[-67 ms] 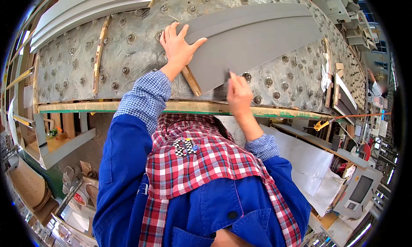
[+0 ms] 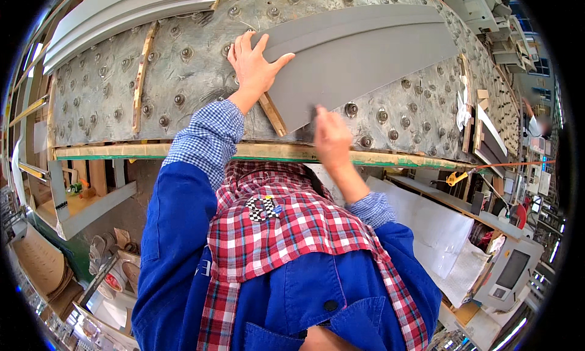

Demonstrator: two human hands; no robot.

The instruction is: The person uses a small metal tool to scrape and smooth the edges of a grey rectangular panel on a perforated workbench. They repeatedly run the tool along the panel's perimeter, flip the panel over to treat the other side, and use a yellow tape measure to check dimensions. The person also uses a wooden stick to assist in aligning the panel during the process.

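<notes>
A grey panel (image 2: pixel 365 52) with a raised strip along its far side lies on the metal ball table (image 2: pixel 201 77). My left hand (image 2: pixel 253 67) presses on its left end, fingers spread and thumb on the surface. My right hand (image 2: pixel 332 134) is closed near the panel's front edge. From its fingers pokes the dark tip of a small tool (image 2: pixel 318 109), blurred and mostly hidden, so its kind does not show. Under the panel's left end a wooden strip (image 2: pixel 272 115) sticks out.
Pale grey profiled panels (image 2: pixel 122 22) lie at the far left. Another wooden strip (image 2: pixel 144 77) crosses the table. A yellow tool (image 2: pixel 456 178) on a red hose hangs by the right front edge. A person (image 2: pixel 536 124) stands far off on the right.
My right hand has moved slightly left and toward me along the panel's front edge, with the small dark tool. My left hand stays in place.
</notes>
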